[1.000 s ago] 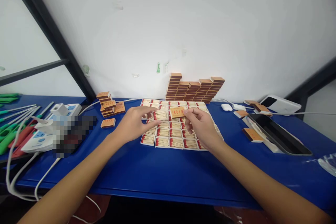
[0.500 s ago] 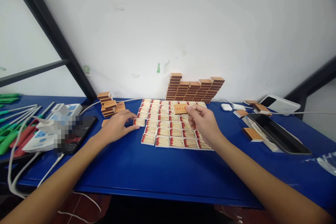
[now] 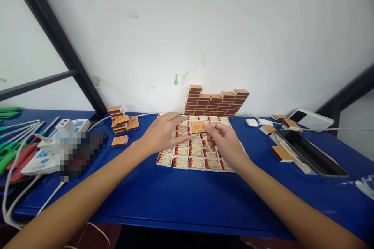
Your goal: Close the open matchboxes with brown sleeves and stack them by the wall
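A grid of open match trays (image 3: 187,161), filled with red-tipped matches, lies on the blue table (image 3: 181,198). My left hand (image 3: 162,135) reaches over the grid's left half, with forefinger and thumb curled around one tray (image 3: 181,128) in a middle row. My right hand (image 3: 227,144) hovers over the grid's right half and pinches an orange matchbox sleeve (image 3: 198,126) with printed characters, held just above the trays. The two hands are close, with the sleeve between them.
Stacked orange matchboxes (image 3: 216,101) stand against the white wall. A smaller pile (image 3: 121,121) and a single box (image 3: 120,140) lie at the left, beside a power strip (image 3: 70,126), cables and green-handled tools (image 3: 10,144). At the right sit a black tray (image 3: 311,151), loose boxes (image 3: 281,154) and a white power bank (image 3: 311,118).
My left hand went left to the grid's edge with a tray and has come back over the middle rows. My right hand kept the sleeve and shifted slightly.
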{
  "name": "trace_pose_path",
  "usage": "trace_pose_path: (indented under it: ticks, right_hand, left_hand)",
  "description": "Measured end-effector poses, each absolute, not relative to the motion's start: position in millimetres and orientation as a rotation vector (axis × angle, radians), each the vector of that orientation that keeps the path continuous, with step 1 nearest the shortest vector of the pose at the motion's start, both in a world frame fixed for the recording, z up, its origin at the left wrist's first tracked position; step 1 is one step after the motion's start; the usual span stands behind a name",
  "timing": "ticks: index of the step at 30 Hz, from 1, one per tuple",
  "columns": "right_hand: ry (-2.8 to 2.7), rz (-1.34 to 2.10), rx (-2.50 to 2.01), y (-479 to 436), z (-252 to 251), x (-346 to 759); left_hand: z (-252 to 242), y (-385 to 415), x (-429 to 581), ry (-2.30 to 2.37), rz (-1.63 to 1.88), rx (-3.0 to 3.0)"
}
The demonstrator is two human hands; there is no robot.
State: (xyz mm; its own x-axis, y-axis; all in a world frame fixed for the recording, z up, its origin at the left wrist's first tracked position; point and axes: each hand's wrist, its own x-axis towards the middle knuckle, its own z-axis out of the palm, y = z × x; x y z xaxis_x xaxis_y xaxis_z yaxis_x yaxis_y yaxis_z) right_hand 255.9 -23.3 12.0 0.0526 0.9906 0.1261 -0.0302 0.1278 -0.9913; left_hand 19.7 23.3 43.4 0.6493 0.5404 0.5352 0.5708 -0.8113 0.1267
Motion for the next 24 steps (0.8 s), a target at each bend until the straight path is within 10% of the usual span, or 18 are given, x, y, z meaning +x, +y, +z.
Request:
trace_pose_path:
  ticks: [24]
  right_hand:
    - [-1.157,1.063,-1.081,-13,14,264]
  left_hand:
    - [98,175,69,-1.296,-1.220,-2.800]
